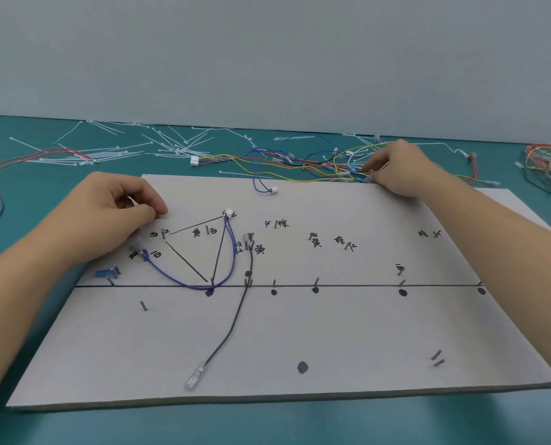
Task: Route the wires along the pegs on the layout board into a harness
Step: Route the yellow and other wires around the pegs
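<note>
**Grey card, two wires laid, one hand in the tangle**

Teal and smooth, the tabletop [267, 425] shows as a strip in front of the layout board [332, 332]. The board is a flat, matte grey sheet, ruled with one long black line and marked with inked dots and handwritten characters. Thin metal pegs [144, 305] stand up from it like headless nails.

A black wire [232, 322] begins at a clear sleeve [195, 379] of glossy plastic near the front edge. It curves up to the pegs on the ruled line and runs on to a peg behind them. A doubled blue wire [184, 281] sags in a rounded loop from the left side down to a peg at the line, then climbs to a small white connector [227, 212].

The left hand [113, 213] rests on the board's far left with its fingers curled and the thumb tip against the forefinger. Whether its grip holds anything cannot be told.

The right hand [399, 168] is at the board's far right edge, its grip pinched on the loose wires [284, 162], a thin tangle of red, yellow, blue and black strands.

Stiff white nylon cable ties [171, 146] lie scattered further back. Behind them rises a plain pale wall [267, 59].
</note>
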